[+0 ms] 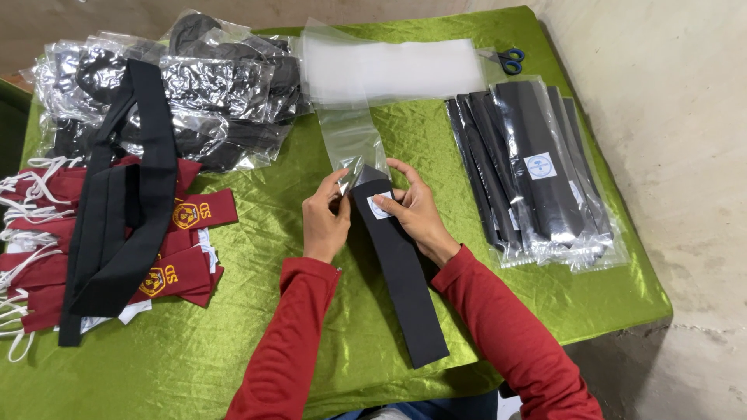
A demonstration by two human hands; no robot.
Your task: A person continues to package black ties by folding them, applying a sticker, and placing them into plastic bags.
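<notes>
Observed: both hands meet at the centre of the shiny green cloth-covered surface [257, 233]. The left hand [325, 218] pinches the near, open mouth of a narrow clear plastic sleeve [352, 140], which runs away from the person toward the far side. The right hand [416, 211] grips the far end of a long flat black fabric tie [401, 272], fingers pressed on the small white label [380, 205] near its tip. The tie's tip sits right at the sleeve mouth, touching it; whether it is inside yet cannot be told. The rest of the tie lies slanting back toward the near right, between the two red sleeves of the person's arms. Judgement on technique: the sleeve mouth should be held spread wide, the tie kept flat and in line with the sleeve so the label does not fold or catch, and fed in straight without bunching the film. Surroundings: a stack of empty clear bags [393, 70] at far centre; blue-handled scissors [510, 59] just beyond, far right; a row of bagged black ties [537, 171] on the right; a heap of bagged dark items [202, 85] far left; loose maroon ties with yellow emblems [167, 257] and black ones on the left.
</notes>
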